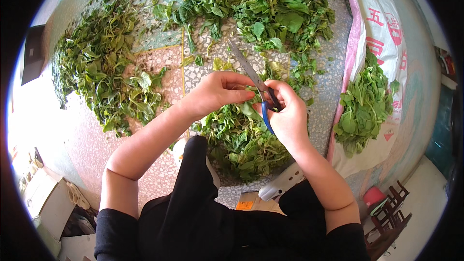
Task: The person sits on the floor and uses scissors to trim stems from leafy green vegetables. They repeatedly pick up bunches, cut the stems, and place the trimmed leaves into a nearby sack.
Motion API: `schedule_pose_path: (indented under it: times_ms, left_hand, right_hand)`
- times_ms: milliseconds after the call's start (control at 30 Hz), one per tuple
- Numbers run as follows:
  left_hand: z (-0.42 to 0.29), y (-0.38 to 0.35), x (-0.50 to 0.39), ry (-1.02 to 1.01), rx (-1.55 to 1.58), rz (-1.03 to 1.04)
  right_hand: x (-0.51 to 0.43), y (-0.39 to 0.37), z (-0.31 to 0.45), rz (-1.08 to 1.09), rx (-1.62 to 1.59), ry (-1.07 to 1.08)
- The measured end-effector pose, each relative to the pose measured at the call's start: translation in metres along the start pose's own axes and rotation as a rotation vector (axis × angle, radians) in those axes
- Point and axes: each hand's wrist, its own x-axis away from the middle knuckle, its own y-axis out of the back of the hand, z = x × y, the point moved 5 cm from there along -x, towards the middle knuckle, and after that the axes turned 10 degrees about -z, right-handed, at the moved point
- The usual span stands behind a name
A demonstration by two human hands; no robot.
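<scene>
My right hand (286, 110) grips a pair of scissors (248, 66) with dark and blue handles. Their metal blades point up and to the left, looking closed together. To their left, my left hand (226, 88) has thumb and fingers bent around a leafy green sprig (251, 89), partly hidden by the fingers. Both hands hover over a near heap of leafy greens (250, 145), which lies on the floor between my feet. A larger heap of greens (268, 5) spreads beyond the blades.
Darker greens (101, 65) cover the terrazzo floor (156, 163) on the left. A white woven sack (377, 148) with red printing lies right, bearing a bunch of greens (362, 108). White perforated clogs (281, 183) flank the near heap. A wooden chair (389, 214) stands lower right.
</scene>
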Motion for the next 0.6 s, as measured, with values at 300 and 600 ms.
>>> schedule_pose_path:
  times_ms: [300, 600]
  left_hand:
    - [0.014, 0.009, -0.004, -0.007, -0.369, 0.097]
    - [0.040, 0.003, 0.000, -0.601, -0.888, -0.023]
  right_hand:
    - [0.007, 0.005, -0.007, 0.188, 0.009, -0.143]
    - [0.013, 0.013, -0.051, 0.288, -0.168, -0.584]
